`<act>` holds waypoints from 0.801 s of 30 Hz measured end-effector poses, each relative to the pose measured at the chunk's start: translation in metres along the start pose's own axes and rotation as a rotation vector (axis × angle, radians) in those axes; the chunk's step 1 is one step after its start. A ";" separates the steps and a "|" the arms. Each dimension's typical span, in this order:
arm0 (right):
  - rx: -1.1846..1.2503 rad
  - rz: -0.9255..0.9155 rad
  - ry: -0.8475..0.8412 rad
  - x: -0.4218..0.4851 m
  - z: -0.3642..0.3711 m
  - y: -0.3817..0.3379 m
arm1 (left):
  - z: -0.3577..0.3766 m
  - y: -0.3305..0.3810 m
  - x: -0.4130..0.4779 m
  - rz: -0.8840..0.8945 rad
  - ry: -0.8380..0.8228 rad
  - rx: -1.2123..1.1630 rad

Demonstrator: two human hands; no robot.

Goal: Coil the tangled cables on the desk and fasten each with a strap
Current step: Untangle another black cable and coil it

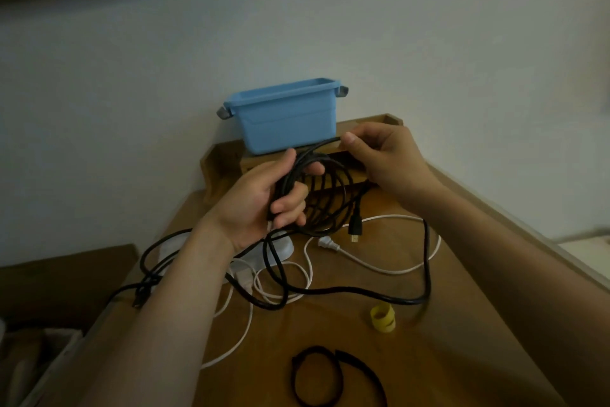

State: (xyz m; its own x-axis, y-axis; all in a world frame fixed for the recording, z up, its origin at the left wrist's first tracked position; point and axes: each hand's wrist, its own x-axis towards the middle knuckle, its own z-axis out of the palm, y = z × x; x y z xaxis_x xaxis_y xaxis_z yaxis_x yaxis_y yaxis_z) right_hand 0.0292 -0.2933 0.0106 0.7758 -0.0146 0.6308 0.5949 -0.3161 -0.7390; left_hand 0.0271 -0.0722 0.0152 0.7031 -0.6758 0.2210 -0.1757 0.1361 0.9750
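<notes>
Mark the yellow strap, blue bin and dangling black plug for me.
yellow strap (383, 318): head view, outer face of the roll.
blue bin (287, 128): head view, front wall.
black plug (356, 228): head view, middle of the plug body.

table: brown wood, smooth | bin at 12 o'clock: blue matt plastic | black cable: smooth rubbery sheath

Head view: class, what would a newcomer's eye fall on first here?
The left hand grips a black cable coil at centre, and the right hand pinches its top strand. Behind them a blue bin stands at the back of the desk; a yellow strap lies nearer, to the right.
</notes>
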 end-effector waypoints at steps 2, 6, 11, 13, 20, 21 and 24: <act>-0.019 0.002 0.035 0.000 0.001 0.000 | 0.000 0.000 0.000 -0.014 -0.025 -0.005; -0.019 0.053 0.166 0.002 0.002 0.003 | -0.003 -0.002 0.002 -0.032 -0.030 -0.052; 0.041 0.155 0.048 0.000 -0.004 0.007 | -0.012 -0.002 0.005 -0.013 0.122 -0.336; 0.042 0.151 -0.048 -0.002 -0.006 0.006 | -0.017 -0.001 0.005 0.009 0.169 -0.413; 0.122 0.230 -0.404 -0.004 0.005 0.006 | -0.019 0.001 0.005 0.020 0.233 -0.464; 0.132 0.232 -0.450 -0.006 0.009 0.005 | -0.017 0.000 0.006 0.014 0.225 -0.449; 0.204 0.244 -0.519 -0.009 0.018 0.005 | -0.014 -0.003 0.007 -0.002 0.187 -0.399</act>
State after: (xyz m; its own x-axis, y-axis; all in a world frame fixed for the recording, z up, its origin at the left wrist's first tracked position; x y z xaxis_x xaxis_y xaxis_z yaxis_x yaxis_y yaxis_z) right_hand 0.0285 -0.2775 -0.0031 0.8657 0.4167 0.2774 0.3752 -0.1734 -0.9106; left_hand 0.0428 -0.0673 0.0142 0.8223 -0.5385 0.1841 0.0797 0.4293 0.8997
